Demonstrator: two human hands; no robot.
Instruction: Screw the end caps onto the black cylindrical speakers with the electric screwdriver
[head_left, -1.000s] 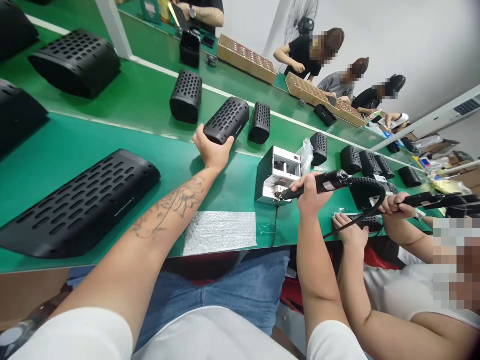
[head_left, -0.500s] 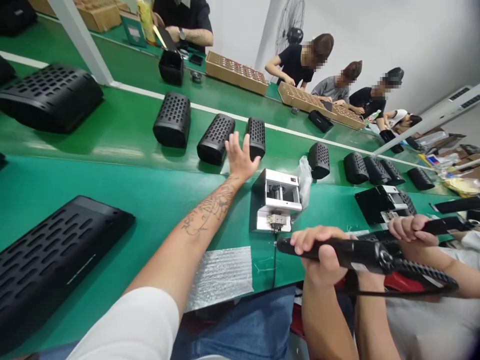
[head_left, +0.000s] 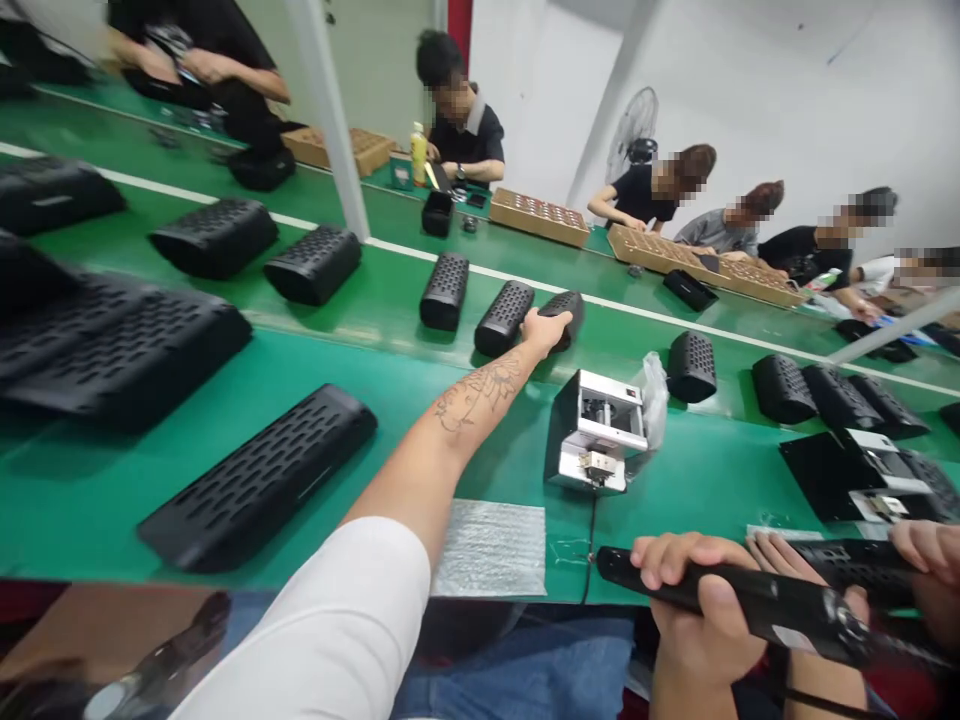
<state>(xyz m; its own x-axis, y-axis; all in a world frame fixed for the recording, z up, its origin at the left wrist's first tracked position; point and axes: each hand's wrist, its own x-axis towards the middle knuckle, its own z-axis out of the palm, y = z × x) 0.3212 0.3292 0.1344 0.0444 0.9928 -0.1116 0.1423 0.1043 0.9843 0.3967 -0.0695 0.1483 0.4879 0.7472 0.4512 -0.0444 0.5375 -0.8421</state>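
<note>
At the far reach of my outstretched arm, my left hand [head_left: 546, 332] is closed around a black perforated speaker housing [head_left: 572, 304] on the green belt. The grip hides part of the housing, and another speaker housing [head_left: 506, 312] stands just left of it. My right hand [head_left: 694, 637] is wrapped around a black electric screwdriver [head_left: 784, 612], its tip pointing left above the table's front edge. A small silver-and-black screw feeder [head_left: 600, 430] stands between my two arms. Near me on the left lies a long black perforated housing [head_left: 259, 475].
A bubble-wrap sheet [head_left: 491, 548] lies by the front edge. More housings [head_left: 691, 366] line the belt. At right, a co-worker's hand [head_left: 930, 550] is close to my screwdriver, near a second screw feeder [head_left: 862, 475]. Across the belt, people sit behind cardboard trays [head_left: 540, 217].
My open left hand has closed on the speaker housing, which is now tilted. The view has swung left, showing more of the left side. My right hand keeps the screwdriver.
</note>
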